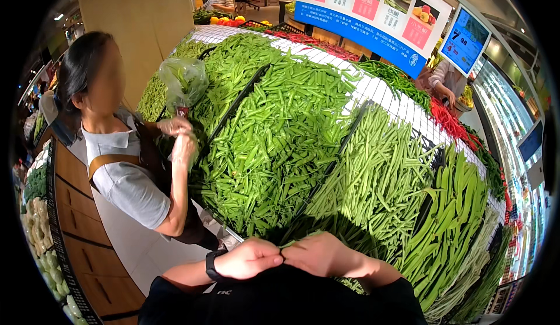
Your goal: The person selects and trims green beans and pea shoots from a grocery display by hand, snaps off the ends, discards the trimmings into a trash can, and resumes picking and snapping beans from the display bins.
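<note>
My left hand [251, 257], with a black band at its wrist, is just in front of my body, fingers curled in. My right hand [316, 253] meets it at the fingertips, its fingers closed. A slim green pod [302, 240] shows along the upper edge of the right hand's fingers, which grip it; whether my left fingertips also pinch it is hidden. Beyond both hands lies a heap of pea pods [280, 141]. Green beans [376, 163] fill the section to the right, partly in shadow near my hands.
Black dividers [238, 102] separate the vegetables. Flat broad beans [450, 220] lie at the right. Close on the left stands a worker in an apron [131, 167], wearing clear gloves, near a plastic bag of greens [183, 80]. Price screens [464, 41] hang behind the display.
</note>
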Motion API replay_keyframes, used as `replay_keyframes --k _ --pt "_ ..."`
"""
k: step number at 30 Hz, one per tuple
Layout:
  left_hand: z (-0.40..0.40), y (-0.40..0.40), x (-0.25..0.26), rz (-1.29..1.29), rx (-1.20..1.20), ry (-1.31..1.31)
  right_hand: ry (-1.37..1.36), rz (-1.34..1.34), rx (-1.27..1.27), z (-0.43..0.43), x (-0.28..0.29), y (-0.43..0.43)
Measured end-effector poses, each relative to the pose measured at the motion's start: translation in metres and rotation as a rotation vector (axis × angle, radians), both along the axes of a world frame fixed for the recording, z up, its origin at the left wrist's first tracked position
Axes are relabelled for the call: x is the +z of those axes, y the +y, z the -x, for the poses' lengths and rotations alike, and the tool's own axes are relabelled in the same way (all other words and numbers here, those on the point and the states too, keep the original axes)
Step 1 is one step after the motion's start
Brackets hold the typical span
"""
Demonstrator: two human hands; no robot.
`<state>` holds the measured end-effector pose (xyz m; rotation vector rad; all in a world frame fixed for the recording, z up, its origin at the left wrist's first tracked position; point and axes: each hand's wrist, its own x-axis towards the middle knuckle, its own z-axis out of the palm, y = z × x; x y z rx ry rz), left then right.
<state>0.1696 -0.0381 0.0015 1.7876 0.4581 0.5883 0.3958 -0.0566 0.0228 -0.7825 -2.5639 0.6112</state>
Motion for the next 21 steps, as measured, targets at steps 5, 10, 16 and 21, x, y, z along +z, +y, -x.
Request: replay_keyframes --k 5,10,16,21 --pt "0.056 -0.012 0.026 0.398 0.342 -0.474 0.267 -0.045 -0.293 -0.077 -0.023 0.028" --pt "0.072 -0.007 -0.016 0.562 0.419 -0.371 0.116 0.366 -0.910 -0.095 0.005 0.125" --pt "0.021 0.020 -0.040 0.861 0.245 -0.416 0.399 0.043 -1.163 -0.232 -0.026 0.317" --pt "0.039 0.013 -0.045 0.975 0.466 -0.450 0.003 -0.059 -0.934 -0.136 -0.021 0.291"
